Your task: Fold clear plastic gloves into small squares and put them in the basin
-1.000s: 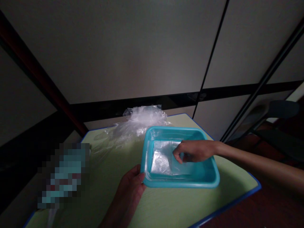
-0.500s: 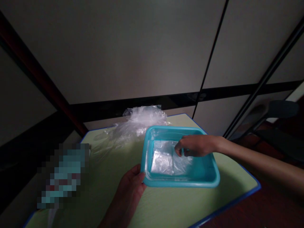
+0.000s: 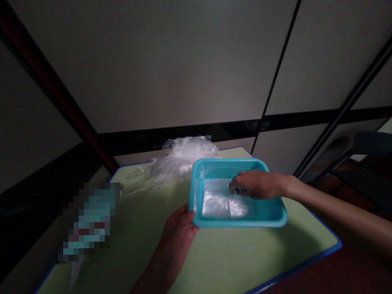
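My left hand grips the near left corner of a turquoise plastic basin, thumb on the rim and fingers beneath it. The basin is tilted toward me, over the table. Clear plastic bags, folded flat, lie on its bottom. My right hand reaches in over the right side, with its fingers curled down at the upper edge of the bags. Whether the fingertips pinch the plastic is hidden.
A heap of crumpled clear plastic bags lies at the table's back edge. The pale green table has a blue rim. A blurred-out turquoise packet sits at the left. Cabinet doors rise behind; a dark chair stands right.
The basin has shifted slightly up and right in view, its near rim lifted, with my left hand still on it. My right hand's fingers have moved a little over the bags.
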### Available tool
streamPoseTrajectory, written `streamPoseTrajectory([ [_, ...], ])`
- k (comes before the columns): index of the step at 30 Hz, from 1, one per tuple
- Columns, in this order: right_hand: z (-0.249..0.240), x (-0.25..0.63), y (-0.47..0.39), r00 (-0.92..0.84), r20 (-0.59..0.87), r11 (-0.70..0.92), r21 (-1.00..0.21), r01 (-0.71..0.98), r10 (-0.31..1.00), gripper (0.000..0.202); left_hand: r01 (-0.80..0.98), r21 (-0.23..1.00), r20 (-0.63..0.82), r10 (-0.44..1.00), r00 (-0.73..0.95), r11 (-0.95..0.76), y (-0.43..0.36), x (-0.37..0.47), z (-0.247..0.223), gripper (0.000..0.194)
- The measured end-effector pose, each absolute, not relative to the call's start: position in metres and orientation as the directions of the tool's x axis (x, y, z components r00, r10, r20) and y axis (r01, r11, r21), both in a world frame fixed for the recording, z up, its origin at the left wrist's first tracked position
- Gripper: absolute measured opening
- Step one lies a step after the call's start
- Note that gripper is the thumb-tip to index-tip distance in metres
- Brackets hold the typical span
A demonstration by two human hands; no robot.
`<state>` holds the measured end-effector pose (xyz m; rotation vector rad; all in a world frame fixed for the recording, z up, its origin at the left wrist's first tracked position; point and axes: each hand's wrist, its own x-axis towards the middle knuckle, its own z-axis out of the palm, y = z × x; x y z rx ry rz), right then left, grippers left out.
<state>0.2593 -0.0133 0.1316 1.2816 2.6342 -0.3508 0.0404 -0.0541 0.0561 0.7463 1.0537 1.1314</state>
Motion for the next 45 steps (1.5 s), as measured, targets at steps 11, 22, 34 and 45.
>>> streamPoseTrajectory([
  [11, 0.134, 0.334, 0.000, -0.240, 0.507, 0.364, -0.159, 0.918, 0.828, 0.029, -0.748, 0.575, -0.335, 0.929, 0.156, 0.333, 0.008, 0.128, 0.079, 0.026],
  [22, 0.069, 0.373, 0.042, 0.140, 0.460, 0.105, -0.468, 0.877, 0.877, 0.049, -0.730, 0.575, -0.397, 0.906, 0.147, 0.370, 0.069, 0.167, 0.074, 0.031],
  [34, 0.053, 0.373, 0.050, 0.174, 0.392, 0.066, -0.529, 0.846, 0.903, 0.048, -0.714, 0.566, -0.437, 0.885, 0.163, 0.411, 0.081, 0.167, 0.061, 0.032],
  [45, 0.054, 0.361, 0.047, 0.054, 0.656, 0.199, -0.306, 0.931, 0.752, 0.037, -0.620, 0.718, -0.298, 0.945, 0.135, 0.316, 0.060, 0.139, 0.037, 0.019],
])
